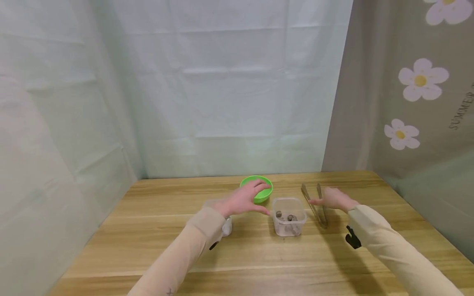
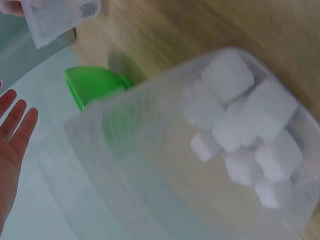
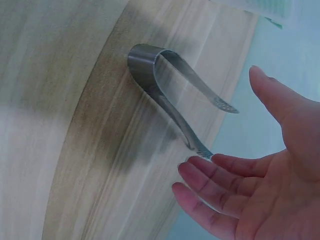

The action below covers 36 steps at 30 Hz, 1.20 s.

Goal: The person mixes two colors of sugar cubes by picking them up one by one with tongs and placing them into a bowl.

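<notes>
Tabletop [image 1: 148,230]: clear tub [image 1: 289,217] of dark pieces; clear tub [image 2: 165,165] of white cubes [image 2: 250,125]; green bowl [image 1: 259,187]. Left hand [image 1: 244,200] spread, empty; right hand [image 1: 335,199] spread over tongs [image 1: 314,203], gripping nothing.

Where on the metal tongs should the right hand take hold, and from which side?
Across both arms near their middle, coming from above. The tongs lie flat on the table, joined bend toward the person, arms spread apart; the right hand hovers open beside them.
</notes>
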Each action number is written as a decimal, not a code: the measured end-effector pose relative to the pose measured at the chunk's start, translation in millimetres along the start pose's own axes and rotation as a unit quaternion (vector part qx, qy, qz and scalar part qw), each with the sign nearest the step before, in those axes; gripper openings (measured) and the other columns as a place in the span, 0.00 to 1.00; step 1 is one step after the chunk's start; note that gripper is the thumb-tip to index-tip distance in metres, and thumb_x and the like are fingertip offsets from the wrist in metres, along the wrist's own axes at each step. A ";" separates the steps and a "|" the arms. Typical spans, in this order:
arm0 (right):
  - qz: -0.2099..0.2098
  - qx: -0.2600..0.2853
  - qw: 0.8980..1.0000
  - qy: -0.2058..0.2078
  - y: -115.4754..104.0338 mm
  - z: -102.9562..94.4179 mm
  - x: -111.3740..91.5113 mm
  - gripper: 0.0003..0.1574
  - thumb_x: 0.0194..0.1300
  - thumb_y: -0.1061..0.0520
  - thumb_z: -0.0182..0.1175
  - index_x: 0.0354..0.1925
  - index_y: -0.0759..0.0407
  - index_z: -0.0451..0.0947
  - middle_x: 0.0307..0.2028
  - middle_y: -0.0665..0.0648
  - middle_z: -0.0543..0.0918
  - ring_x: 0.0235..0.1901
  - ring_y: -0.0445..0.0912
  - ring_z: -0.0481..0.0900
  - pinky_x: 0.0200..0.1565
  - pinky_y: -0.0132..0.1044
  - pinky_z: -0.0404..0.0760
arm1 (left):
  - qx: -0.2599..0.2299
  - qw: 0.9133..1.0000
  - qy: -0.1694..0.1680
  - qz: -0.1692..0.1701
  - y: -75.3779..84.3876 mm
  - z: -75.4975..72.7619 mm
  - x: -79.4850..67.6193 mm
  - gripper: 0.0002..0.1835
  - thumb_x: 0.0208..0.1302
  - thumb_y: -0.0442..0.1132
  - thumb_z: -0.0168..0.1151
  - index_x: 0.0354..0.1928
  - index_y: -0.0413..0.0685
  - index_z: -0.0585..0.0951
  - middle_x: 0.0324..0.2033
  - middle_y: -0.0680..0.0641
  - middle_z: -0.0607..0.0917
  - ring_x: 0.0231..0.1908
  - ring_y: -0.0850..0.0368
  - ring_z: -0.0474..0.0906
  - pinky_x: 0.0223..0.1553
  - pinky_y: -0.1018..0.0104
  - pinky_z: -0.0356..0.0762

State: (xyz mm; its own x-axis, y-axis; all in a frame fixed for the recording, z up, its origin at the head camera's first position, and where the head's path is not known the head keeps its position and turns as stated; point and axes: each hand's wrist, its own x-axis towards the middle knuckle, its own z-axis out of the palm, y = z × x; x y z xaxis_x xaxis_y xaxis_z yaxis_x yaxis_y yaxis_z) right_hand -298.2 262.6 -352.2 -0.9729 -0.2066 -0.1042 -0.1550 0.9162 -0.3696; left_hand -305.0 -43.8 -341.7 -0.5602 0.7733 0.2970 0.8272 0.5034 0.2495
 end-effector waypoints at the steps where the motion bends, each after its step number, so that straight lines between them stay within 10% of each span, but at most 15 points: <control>1: 0.001 0.001 1.000 0.000 0.8 1.1 0.9 0.33 0.58 0.39 0.58 0.10 0.50 0.53 0.10 0.44 0.51 0.12 0.37 0.47 0.18 0.32 0.58 | 0.001 1.000 -0.005 -0.002 1.1 1.6 0.7 0.42 0.46 0.59 0.67 0.61 0.44 0.67 0.55 0.48 0.68 0.55 0.56 0.63 0.55 0.66 0.60; 15: 0.058 0.042 0.997 -0.017 -2.7 11.0 6.0 0.28 0.61 0.44 0.57 0.13 0.53 0.59 0.08 0.48 0.58 0.09 0.39 0.59 0.18 0.37 0.75 | -0.044 0.998 -0.034 -0.043 11.5 26.0 14.1 0.47 0.42 0.62 0.68 0.63 0.49 0.64 0.60 0.47 0.64 0.59 0.54 0.59 0.57 0.63 0.56; 36: 0.057 -0.012 0.998 0.001 3.1 23.0 17.6 0.27 0.58 0.44 0.60 0.15 0.63 0.69 0.14 0.57 0.74 0.10 0.44 0.72 0.14 0.33 0.72 | -0.103 0.993 -0.028 -0.057 4.0 49.4 18.9 0.47 0.42 0.59 0.70 0.63 0.44 0.64 0.60 0.48 0.64 0.58 0.55 0.60 0.56 0.62 0.57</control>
State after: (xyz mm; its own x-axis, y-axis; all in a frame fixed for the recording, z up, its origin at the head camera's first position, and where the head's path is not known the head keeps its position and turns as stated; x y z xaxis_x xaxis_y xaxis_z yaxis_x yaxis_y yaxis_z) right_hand -311.9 253.9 -376.4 -0.9847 -0.0993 -0.1433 -0.0465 0.9417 -0.3333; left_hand -310.2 -8.1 -380.6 -0.6412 0.7393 0.2059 0.7291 0.5031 0.4641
